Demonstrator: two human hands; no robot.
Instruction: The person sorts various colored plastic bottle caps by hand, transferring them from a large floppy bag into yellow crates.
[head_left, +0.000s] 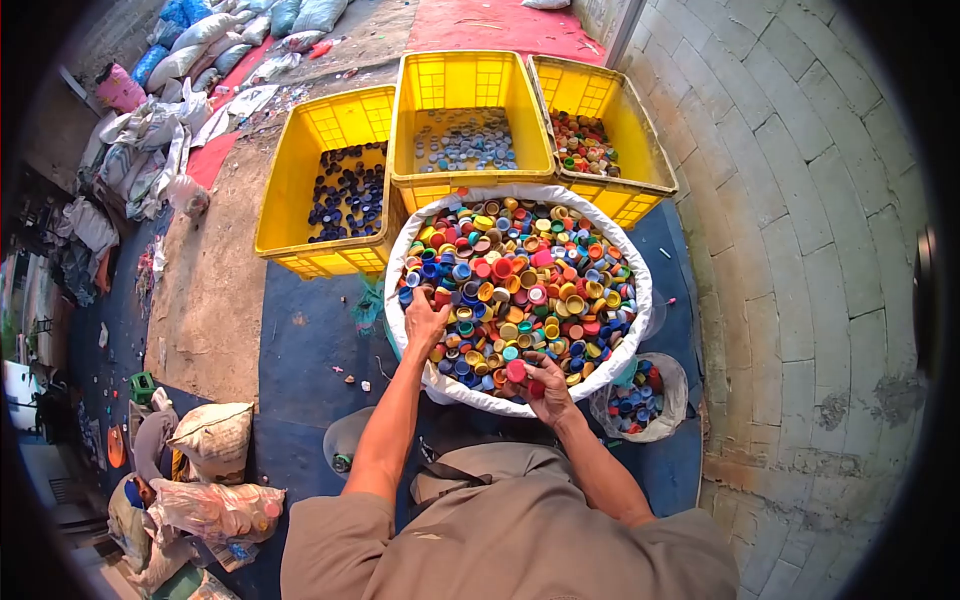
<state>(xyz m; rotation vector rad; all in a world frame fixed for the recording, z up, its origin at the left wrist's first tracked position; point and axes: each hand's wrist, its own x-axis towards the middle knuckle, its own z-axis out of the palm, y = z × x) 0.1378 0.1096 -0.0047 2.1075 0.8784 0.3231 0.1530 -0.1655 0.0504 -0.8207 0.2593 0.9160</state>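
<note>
**Head view: cap sorting, mid-pick at the sack**

Far left, crate 1 [290,190] holds dark blue caps. To its right, crate 2 [465,75] has pale grey-blue ones and crate 3 [650,175] a colour mix.

L hand [425,322] is down at the near-left edge of the white sack [640,300], fingers curled into the mixed caps [520,270]. Can't tell if it has closed on 1.

R hand [545,390] is at the sack's near rim, pinching red caps [517,371] btw thumb and fingers, just above the pile.

Near right, just beside the sack, a small bag [675,400] holds blue and red caps.

Step, as I judge it: picking by colour, w/ R hand loaded and L hand searching. Next move prob. calls for lifting the reds clear over the rim w/o spilling. The small bag is the nearest container to R hand. All 3 crates lie on the far side, a full reach across the sack.
</note>
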